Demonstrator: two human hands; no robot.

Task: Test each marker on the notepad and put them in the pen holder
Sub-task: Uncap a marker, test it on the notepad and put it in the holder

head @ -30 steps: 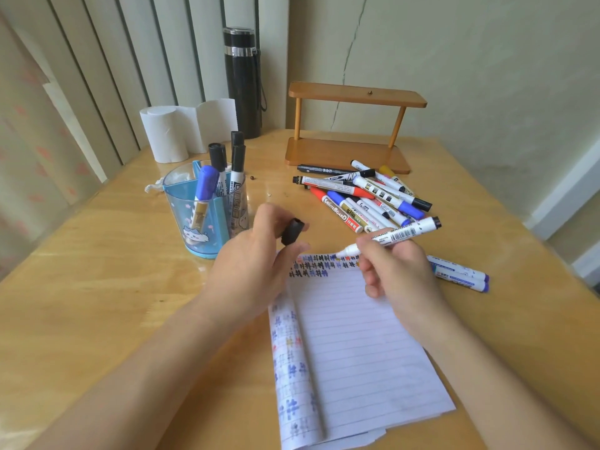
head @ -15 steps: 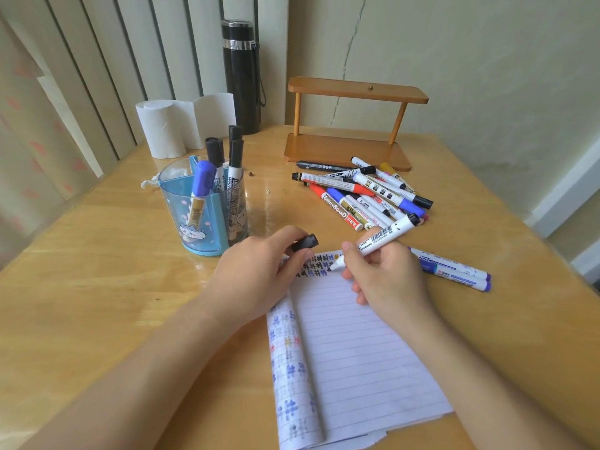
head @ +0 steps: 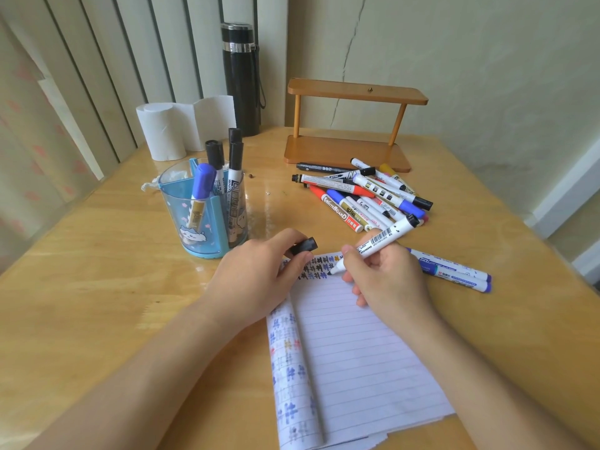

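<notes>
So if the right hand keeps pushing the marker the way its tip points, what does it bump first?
Probably the lined white notepad: the right hand aims the white marker down-left, its tip just above or touching the scribbled top rows.

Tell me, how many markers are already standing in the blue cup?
4 visible in the pen holder: a blue-capped marker in the front-left compartment, and three black-capped ones behind and right. Others may be hidden.

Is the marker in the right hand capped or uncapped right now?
Uncapped: the marker's bare tip meets the notepad, and the left hand holds its black cap.
</notes>
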